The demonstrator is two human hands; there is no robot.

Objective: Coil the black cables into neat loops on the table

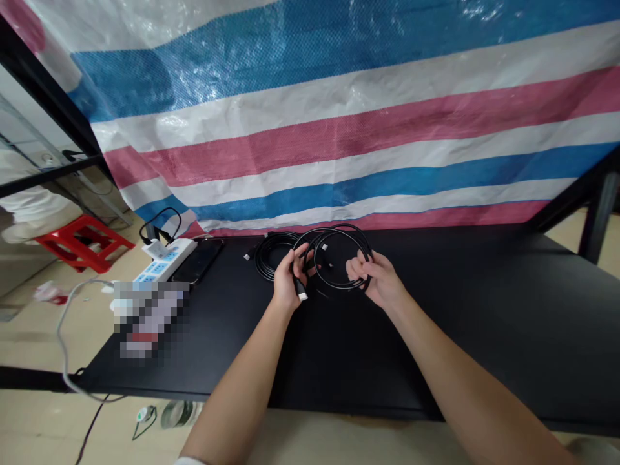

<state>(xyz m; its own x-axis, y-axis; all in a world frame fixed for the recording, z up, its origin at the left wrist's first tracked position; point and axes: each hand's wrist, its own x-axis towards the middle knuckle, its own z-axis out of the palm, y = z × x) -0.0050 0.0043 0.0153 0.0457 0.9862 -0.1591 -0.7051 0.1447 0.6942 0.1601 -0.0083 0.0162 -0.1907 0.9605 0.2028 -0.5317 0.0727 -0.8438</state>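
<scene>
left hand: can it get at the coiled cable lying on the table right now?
Likely yes: the left hand looks close to the coiled cable, with nothing visible blocking its way, though it's holding the looped cable.

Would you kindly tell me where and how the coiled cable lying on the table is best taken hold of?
Probably by the bundled strands at the front-left of the coiled cable, coming from the left: the left hand and the held cable overlap its right side in view, while the gathered loops there show plainly. A pinch across several strands should suit.
</scene>
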